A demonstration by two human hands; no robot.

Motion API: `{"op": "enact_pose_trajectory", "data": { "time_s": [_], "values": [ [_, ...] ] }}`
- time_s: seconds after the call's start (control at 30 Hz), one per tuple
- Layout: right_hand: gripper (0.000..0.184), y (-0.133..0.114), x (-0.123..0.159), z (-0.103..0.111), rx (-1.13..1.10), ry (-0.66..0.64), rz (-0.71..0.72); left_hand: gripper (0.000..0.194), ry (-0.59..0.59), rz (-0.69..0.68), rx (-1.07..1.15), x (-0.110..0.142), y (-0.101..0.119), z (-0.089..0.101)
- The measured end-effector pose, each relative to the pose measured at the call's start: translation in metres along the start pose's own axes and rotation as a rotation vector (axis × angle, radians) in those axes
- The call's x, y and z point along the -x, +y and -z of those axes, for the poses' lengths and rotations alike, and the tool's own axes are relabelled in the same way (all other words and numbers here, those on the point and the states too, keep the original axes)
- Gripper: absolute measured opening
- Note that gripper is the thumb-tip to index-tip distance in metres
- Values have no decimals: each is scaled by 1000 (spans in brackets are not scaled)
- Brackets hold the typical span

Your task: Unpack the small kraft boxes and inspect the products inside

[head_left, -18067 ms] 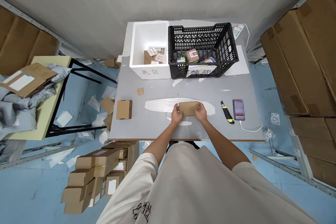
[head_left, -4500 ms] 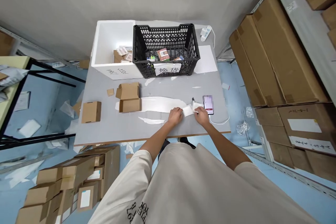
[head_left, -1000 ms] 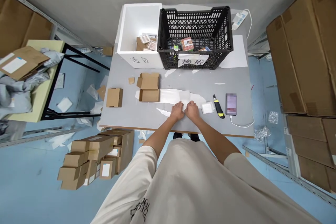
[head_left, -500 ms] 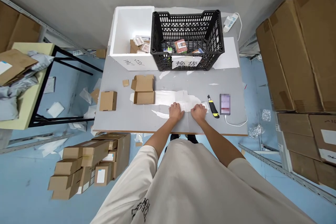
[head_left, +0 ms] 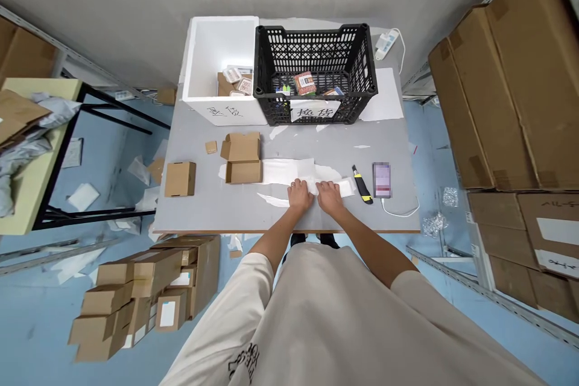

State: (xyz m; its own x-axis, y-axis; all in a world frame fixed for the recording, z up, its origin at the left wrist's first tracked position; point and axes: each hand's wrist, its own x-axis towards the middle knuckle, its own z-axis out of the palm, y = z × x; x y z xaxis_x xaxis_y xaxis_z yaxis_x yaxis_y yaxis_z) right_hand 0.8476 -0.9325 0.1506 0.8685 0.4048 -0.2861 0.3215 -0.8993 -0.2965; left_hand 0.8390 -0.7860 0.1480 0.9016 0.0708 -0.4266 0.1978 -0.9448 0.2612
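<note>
Broadly, the grey surface spreads beneath both hands. Beyond them stands the black crate, with the white foam box touching its left side. Left of the hands lies the open carton; farther left sits the closed carton.

The left hand and right hand rest close together, fingers bent onto the white sheet; whether either pinches it, I cannot tell. It lies under and just beyond their fingertips, and looks light, limp and easily creased or torn, best taken by opposite edges with flat, gentle fingers. Right of the hands are the phone and, nearer, the cutter.
</note>
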Motion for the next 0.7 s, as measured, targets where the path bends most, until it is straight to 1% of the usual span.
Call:
{"op": "enact_pose_trajectory", "data": {
  "time_s": [0.07, 0.1, 0.17, 0.23, 0.3, 0.37, 0.43, 0.6, 0.7],
  "values": [
    [34, 3, -2, -3, 27, -4, -156, 36, -9, 1, 14, -1, 1, 2],
    [33, 5, -2, -4, 37, -14, -198, 36, -11, 3, 17, -2, 1, 2],
    [31, 7, -2, -4, 59, -35, -224, 34, -8, 11, 13, -3, 1, 3],
    [28, 7, -1, -3, 77, -49, -207, 29, 1, 16, 9, -4, 1, 3],
    [29, 4, -2, -1, 63, -67, -137, 26, 5, 12, 15, -4, -1, 2],
    [34, 0, -4, -1, 6, -89, -34, 25, 6, 1, 26, -5, -2, 0],
    [41, -4, -7, -3, -58, -104, 15, 24, 11, -8, 40, -6, -5, -1],
    [53, -7, -15, -13, -102, -151, -93, 24, -7, -15, 128, -12, -20, 3],
    [56, -7, -20, -17, -93, -162, -109, 23, -5, -5, 156, -12, -33, 9]
  ]
}}
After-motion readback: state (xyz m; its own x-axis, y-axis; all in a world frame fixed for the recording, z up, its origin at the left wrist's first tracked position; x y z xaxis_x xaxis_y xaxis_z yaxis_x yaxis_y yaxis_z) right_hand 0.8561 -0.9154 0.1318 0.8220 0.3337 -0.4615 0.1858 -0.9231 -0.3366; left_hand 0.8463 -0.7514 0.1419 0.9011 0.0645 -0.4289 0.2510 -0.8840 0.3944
